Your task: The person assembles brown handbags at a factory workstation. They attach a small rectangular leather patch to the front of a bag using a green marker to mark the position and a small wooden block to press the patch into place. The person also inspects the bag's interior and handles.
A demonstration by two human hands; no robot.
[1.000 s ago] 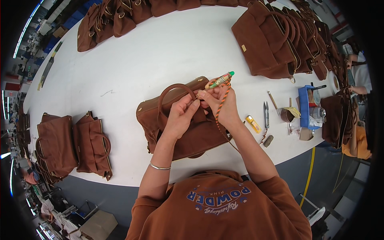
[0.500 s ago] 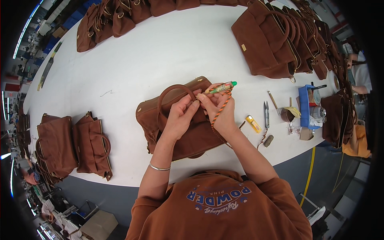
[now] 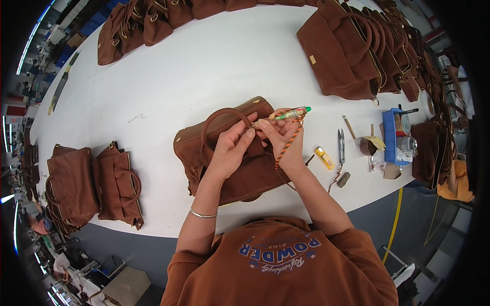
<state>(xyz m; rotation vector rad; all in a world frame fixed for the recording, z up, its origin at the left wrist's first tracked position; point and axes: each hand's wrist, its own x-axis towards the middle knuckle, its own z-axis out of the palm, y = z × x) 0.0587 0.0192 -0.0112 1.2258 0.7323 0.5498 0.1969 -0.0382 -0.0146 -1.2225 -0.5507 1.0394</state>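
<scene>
A brown leather handbag (image 3: 235, 183) lies tilted on the white table in front of me, its rolled handle (image 3: 209, 127) standing up in a loop. At one end of that handle, the fingertips of my left hand (image 3: 229, 148) are pinched together against it. Just beside, my right hand (image 3: 287, 145) is closed around a pen-shaped tool (image 3: 291, 113) with a green end and a thin tip pointing left, toward my left fingertips. An orange-and-dark striped cord (image 3: 287, 149) runs from the tool's rear past my right wrist. My fingers hide the exact spot where the tip meets the bag.
To my right lie a yellow lighter (image 3: 324, 158), metal tweezers (image 3: 341, 145), a brush (image 3: 350, 129), a small cup (image 3: 366, 147), a grey lump (image 3: 344, 179) and a blue bin (image 3: 390, 136) of supplies. More brown bags stand left (image 3: 74, 186), far right (image 3: 337, 51) and along the back (image 3: 158, 28).
My right hand and the pen-shaped tool have shifted slightly right, and the tool has tipped flatter, showing more of its thin tip. My left hand stays at the handle's end.
</scene>
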